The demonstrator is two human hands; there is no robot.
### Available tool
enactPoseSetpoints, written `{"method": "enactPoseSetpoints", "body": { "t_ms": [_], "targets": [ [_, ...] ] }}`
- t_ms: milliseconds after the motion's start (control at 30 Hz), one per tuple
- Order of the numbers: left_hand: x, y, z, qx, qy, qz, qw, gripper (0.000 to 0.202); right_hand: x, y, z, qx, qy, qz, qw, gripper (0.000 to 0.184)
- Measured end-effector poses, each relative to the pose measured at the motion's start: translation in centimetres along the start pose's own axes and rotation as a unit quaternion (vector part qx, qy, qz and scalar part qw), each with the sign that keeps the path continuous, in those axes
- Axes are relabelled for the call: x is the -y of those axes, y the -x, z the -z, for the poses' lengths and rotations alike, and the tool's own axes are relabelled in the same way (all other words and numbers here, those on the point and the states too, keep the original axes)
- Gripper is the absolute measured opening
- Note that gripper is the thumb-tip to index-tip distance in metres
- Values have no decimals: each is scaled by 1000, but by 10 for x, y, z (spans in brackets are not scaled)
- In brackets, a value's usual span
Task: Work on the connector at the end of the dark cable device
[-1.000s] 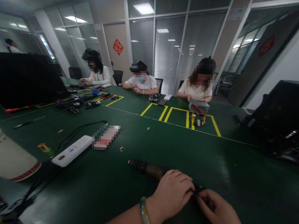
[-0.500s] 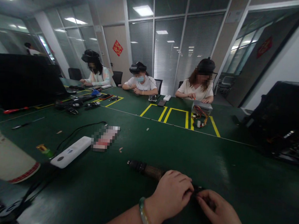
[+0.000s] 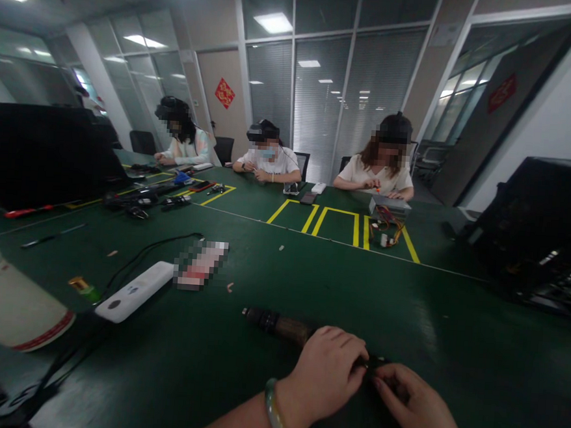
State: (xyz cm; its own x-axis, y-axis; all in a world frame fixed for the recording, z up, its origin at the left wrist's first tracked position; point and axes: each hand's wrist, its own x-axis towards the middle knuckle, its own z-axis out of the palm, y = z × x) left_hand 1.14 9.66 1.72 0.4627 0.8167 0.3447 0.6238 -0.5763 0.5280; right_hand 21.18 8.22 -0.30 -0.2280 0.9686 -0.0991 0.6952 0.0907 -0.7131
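A dark, rod-shaped tool with a metal tip, a ribbed black collar and a brownish middle lies slantwise on the green table. My left hand, with a green bangle at the wrist, is closed over its right part and hides it. Close by on the right, my right hand pinches thumb and fingers together at the tool's dark far end. What exactly sits in that pinch is too dark and small to name. Both hands nearly touch.
To the left stand a pale cup, a white power strip, a small green bottle and a blurred-out phone-like thing. Black hardware rises at the right. Several people in headsets sit across the table, one with a metal box with wires.
Both my hands keep almost the same place, with slight finger movement. Across the table, the metal box with wires has shifted a little to the right.
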Motion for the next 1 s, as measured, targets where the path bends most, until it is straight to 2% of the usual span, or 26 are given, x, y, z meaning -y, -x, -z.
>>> {"method": "enactPoseSetpoints", "body": {
  "t_ms": [133,1000],
  "targets": [
    [0,0,1,3,2,-10,1000,5,-2,0,-2,-4,-10,4,1000,20],
    [1,1,-1,9,-18,-14,1000,12,-5,-1,-1,-3,4,6,1000,19]
  ]
}}
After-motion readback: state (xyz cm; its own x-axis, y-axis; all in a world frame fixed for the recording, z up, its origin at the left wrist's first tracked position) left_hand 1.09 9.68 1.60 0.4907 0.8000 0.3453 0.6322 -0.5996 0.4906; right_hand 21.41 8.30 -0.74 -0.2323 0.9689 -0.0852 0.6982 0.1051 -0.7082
